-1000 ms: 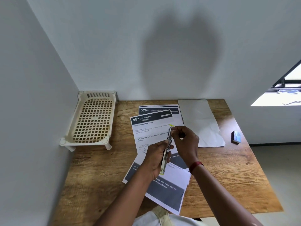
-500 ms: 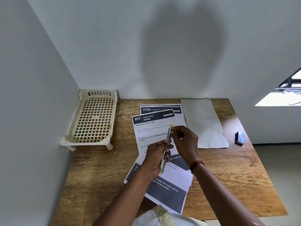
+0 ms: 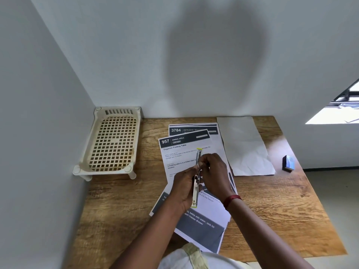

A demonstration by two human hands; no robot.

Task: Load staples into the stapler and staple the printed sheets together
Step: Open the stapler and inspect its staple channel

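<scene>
A slim metal stapler (image 3: 196, 183) with yellow-green ends is held above the table, swung open lengthwise. My left hand (image 3: 183, 188) grips its lower half from the left. My right hand (image 3: 212, 172) pinches its upper part with curled fingertips; whatever is between those fingers is hidden. Under both hands lie several printed sheets (image 3: 186, 150) with dark headers, loosely fanned on the wooden table (image 3: 124, 206). A small blue staple box (image 3: 288, 163) sits near the right edge.
A cream plastic lattice rack (image 3: 112, 142) stands in the back left corner against the walls. A blank creased white sheet (image 3: 244, 148) lies right of the printed ones. The table's right edge drops to the floor.
The hands and the stapler stay almost in place. My right fingertips have slid slightly down along the open stapler. The view has shifted a little.
</scene>
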